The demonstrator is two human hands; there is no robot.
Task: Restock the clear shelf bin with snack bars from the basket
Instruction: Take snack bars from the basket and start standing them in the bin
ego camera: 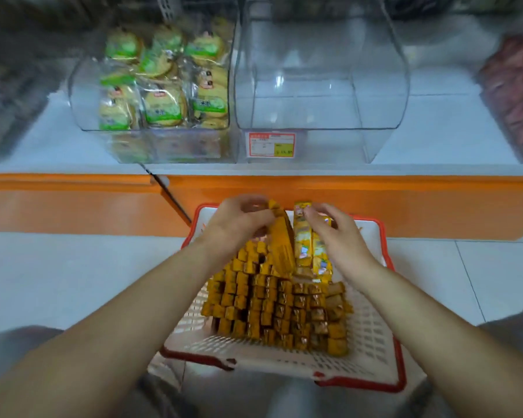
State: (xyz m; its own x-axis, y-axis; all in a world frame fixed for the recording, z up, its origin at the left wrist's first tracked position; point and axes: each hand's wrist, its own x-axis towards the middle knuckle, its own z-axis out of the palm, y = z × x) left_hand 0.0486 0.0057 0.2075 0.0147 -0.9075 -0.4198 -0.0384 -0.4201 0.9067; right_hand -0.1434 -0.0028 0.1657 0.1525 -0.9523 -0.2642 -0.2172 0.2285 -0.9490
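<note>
While the clear shelf bin [384, 86] holds no bars yet, the snack bars [278, 306] stand packed on end in the basket [399, 357] below the shelf [435, 131]. Left hand [239, 221] fingers clasp an orange bundle [281, 248], right hand [335, 236] fingers pinch yellow-wrapped bars [305, 245], seemingly gathering a handful for one lift

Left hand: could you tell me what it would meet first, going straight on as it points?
Probably the orange shelf front just beyond the basket's far rim; the left hand grips a bundle of snack bars, and depth is unclear.
</note>
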